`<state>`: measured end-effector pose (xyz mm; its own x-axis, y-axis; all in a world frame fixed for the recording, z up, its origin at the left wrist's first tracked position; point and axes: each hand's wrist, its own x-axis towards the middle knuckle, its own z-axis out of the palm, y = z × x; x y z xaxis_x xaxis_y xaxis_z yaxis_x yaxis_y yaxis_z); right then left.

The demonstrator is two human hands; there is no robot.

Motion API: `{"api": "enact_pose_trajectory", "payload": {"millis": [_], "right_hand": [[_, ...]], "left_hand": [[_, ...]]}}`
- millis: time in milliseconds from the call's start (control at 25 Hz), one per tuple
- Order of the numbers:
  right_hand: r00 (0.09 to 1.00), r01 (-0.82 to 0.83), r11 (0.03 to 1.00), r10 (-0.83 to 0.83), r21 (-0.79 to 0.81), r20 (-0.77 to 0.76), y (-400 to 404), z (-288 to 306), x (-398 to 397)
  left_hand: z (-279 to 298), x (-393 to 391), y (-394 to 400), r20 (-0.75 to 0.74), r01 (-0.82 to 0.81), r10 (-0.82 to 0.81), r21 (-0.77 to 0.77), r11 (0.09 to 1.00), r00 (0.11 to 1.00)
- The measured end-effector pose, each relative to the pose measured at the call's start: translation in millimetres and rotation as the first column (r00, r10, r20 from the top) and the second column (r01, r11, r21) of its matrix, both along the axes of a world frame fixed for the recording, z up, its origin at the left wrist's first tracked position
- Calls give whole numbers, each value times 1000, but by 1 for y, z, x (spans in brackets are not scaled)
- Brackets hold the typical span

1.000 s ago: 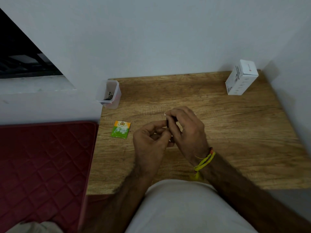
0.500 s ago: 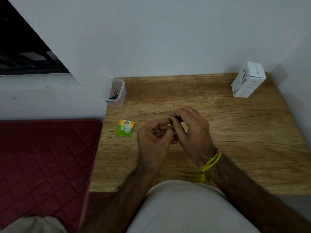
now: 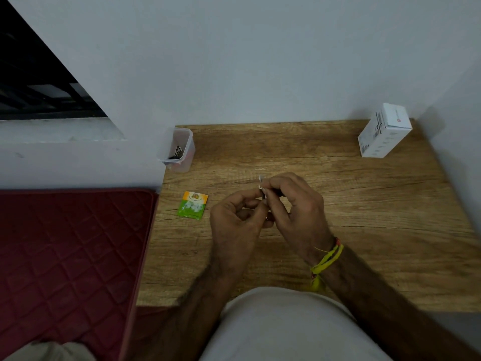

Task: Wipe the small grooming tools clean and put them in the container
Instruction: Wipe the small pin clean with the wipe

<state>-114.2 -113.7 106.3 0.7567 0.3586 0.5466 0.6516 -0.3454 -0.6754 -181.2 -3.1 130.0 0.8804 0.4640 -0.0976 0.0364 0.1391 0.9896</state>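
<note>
Both hands meet above the table, fingers curled. The left hand and right hand pinch one thin dark tool between fingertips, mostly hidden. The tub, holding dark tools, stands at the far left corner.

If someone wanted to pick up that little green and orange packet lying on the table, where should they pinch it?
The green and orange sachet lies flat on the wooden table, apart from both hands. Probably best pinched by one thin edge, coming from above on its near side: being flat, it offers no height to wrap fingers around, and nothing crowds it.
</note>
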Motion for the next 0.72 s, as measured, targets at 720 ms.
{"api": "enact_pose_trajectory", "payload": {"millis": [720], "right_hand": [[996,-45,996,50,76,-76,-2,0,0]], "left_hand": [[2,1,7,-26,43,-45,-74,996,999]]}}
